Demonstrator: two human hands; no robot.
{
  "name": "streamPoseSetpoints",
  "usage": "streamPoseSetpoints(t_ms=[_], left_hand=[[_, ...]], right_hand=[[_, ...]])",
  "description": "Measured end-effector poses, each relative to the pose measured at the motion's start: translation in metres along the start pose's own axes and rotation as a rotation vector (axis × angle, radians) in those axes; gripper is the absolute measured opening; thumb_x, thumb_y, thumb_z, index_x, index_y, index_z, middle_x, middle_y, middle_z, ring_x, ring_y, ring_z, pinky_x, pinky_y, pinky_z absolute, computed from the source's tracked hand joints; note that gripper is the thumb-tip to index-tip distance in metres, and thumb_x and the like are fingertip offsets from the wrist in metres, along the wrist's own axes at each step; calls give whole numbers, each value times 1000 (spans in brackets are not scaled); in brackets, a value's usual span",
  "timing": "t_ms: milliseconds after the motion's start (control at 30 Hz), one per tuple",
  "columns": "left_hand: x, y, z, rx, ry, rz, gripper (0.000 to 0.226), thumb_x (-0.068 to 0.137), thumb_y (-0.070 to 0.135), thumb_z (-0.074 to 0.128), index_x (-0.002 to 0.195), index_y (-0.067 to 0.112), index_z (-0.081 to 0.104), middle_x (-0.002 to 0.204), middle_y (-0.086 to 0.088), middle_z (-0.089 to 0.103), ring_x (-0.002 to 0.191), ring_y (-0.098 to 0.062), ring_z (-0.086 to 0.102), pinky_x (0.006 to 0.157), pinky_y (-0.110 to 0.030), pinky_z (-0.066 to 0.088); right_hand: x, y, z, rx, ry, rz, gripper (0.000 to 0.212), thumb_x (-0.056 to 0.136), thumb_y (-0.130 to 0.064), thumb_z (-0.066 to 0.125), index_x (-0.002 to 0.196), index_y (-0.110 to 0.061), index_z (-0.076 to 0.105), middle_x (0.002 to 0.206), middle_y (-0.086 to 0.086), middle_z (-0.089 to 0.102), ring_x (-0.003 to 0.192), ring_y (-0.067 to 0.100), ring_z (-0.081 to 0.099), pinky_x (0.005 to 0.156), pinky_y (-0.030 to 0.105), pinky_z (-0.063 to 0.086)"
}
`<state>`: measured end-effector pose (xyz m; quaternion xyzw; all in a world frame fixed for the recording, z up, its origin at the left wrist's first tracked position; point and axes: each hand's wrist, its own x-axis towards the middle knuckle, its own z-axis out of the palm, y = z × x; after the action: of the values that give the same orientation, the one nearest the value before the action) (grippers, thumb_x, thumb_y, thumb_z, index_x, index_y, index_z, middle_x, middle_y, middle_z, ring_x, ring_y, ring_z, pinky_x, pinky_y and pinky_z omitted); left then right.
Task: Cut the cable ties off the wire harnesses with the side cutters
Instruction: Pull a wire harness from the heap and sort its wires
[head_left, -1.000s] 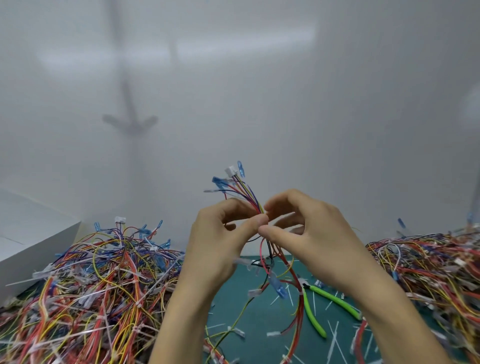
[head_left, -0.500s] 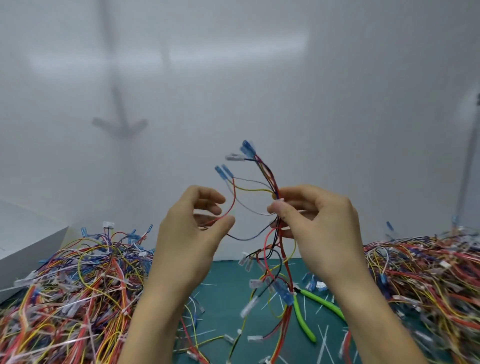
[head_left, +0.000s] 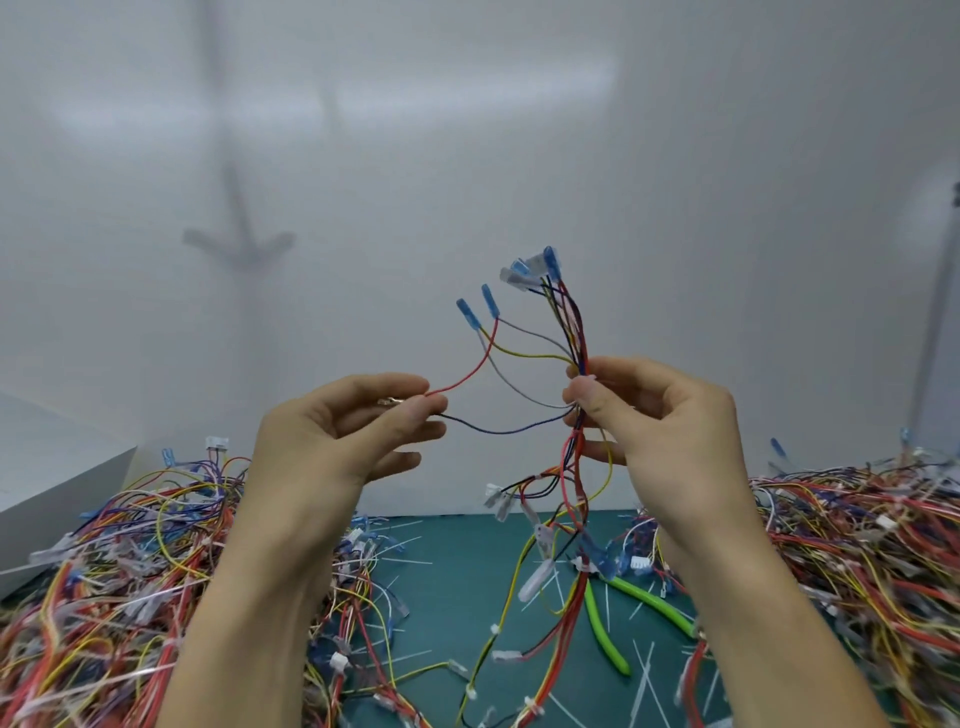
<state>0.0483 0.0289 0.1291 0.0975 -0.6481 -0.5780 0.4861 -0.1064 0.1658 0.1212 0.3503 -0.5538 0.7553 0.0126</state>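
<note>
We see bare mat between left pile and right pile; side cutters and hanging harness obstruct centre-right.

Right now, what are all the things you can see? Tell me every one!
wire harness: one, red, yellow, blue, grey and black wires with blue ends, held up between both hands
left pile: one, mixed-colour harnesses, table's left side
right pile: one, mixed-colour harnesses, table's right side
side cutters: one, green handles, lying on the mat below the held harness
tie bits: many, white, scattered on the mat
mat: one, dark green, between the piles
box: one, white, far left
wall: white, behind everything
left hand: one, pinches the red and dark blue wire ends
right hand: one, grips the harness bundle
</note>
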Motion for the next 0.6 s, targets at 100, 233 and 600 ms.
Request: streamPoseSetpoints(t_ms=[100,233,600], left_hand=[[1,0,-2,-91,71,-40,38,57,36,78,88,14,75,88,-7,78,82,-21,76,58,-18,55],[1,-1,-3,-160,36,-91,20,72,29,69,83,15,79,93,-8,77,87,-21,75,59,-17,55],[-4,13,4,-97,105,40,18,64,32,75,78,24,80,84,-2,77,77,-17,75,58,-18,55]], right_hand=[[-1,-1,0,69,-34,62,12,89,-9,69,89,-19,76,78,1,77,71,10,72,61,24,60],[-1,-1,0,163,-58,146,10,90,-10,68,93,-15,76,80,1,77,70,10,72,57,20,56],[-4,-5,3,274,-70,197,8,79,-15,73,85,-14,79,84,6,78,73,11,71,58,19,55]])
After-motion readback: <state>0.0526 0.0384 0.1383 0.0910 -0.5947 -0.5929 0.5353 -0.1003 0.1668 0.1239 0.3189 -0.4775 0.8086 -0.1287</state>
